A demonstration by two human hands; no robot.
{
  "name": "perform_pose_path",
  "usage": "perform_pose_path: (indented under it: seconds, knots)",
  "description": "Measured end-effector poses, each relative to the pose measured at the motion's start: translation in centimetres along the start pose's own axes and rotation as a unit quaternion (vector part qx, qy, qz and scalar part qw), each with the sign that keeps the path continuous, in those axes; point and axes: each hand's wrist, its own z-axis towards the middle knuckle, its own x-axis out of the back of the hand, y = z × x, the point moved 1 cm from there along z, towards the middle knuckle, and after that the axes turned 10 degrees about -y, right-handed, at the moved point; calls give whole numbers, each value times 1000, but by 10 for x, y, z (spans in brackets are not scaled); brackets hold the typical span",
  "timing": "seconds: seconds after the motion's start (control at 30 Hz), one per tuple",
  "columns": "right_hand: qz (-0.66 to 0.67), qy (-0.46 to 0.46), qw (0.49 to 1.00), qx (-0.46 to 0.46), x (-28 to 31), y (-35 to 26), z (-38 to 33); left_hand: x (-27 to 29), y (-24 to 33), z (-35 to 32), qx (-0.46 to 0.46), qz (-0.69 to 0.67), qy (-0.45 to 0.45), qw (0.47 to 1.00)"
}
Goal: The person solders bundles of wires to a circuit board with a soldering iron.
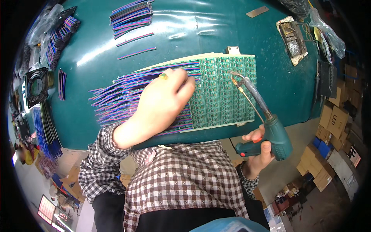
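Observation:
My left hand, with a ring on one finger, lies over rows of thin multicoloured wires. Its fingers are closed in a pinch at the end of a wire, beside the green circuit board panel; the fingertips are partly hidden. The wires fan out leftward from the panel, their right ends lying on it. My right hand is wrapped round the handle of a dark green soldering gun. The gun's metal tip points up and left, above the right part of the panel, with a thin brass-coloured feed tube beside it.
On the green table, a bundle of wires lies at the far side, with two single wires nearer. A worn solder tray stands far right, near a flat metal strip. At left are a small black fan and more wire bundles.

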Motion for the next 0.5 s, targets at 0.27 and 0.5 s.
perform_pose_path:
  seconds: [0.27, 0.5]
  knots:
    - [7, -8, 999, -32, -4, -5, -2, -3, 8, 3, -69, 101, 67, 990]
    - [-46, -50, 997, -34, -2, -8, -5, -15, 3, 3, -71, 89, 108, 988]
